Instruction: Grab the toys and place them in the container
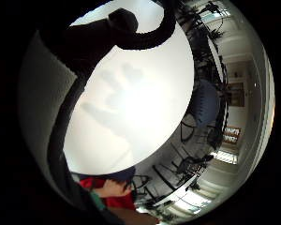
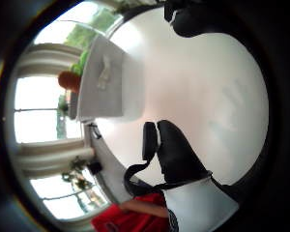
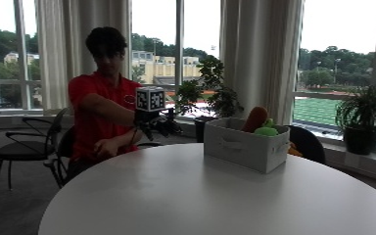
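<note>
In the outside view a grey fabric container [image 3: 243,145] stands on the round white table [image 3: 194,196], right of centre towards the back. An orange-brown toy [image 3: 254,119] and a green toy [image 3: 266,130] stick out of its top. My gloved right hand [image 3: 156,125] hangs in the air over the table's far edge, left of the container and apart from it, fingers relaxed and holding nothing. The little finger side palm view shows bare table [image 1: 131,93] with a spread-hand shadow. The thumb side palm view shows the container [image 2: 106,87], the orange toy [image 2: 69,79] and my thumb [image 2: 176,154].
The person's bare left hand [image 3: 103,147] rests near the table's far edge. Black chairs [image 3: 25,142] stand at the left, and a dark chair [image 3: 308,142] is behind the container. Potted plants [image 3: 207,93] [image 3: 364,117] line the window sill.
</note>
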### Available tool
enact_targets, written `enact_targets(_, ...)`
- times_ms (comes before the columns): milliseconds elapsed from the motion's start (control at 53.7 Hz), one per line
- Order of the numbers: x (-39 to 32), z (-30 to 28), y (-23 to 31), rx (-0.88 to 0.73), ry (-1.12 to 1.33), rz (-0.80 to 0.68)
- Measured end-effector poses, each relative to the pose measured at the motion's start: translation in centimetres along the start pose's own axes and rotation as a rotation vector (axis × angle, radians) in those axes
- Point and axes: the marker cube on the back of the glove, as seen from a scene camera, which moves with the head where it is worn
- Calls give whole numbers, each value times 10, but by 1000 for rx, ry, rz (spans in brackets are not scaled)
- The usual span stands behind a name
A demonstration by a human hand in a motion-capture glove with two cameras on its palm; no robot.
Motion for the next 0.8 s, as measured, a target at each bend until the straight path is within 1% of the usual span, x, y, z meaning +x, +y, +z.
enact_targets(335, 0, 6, 10, -10, 11, 5)
enact_targets(484, 16, 3, 4, 6, 63, 19)
enact_targets(559, 35, 0, -12, 43, 126, 14)
enact_targets(708, 18, 5, 17, 3, 44, 34)
enact_targets(801, 30, 2, 3, 19, 71, 31)
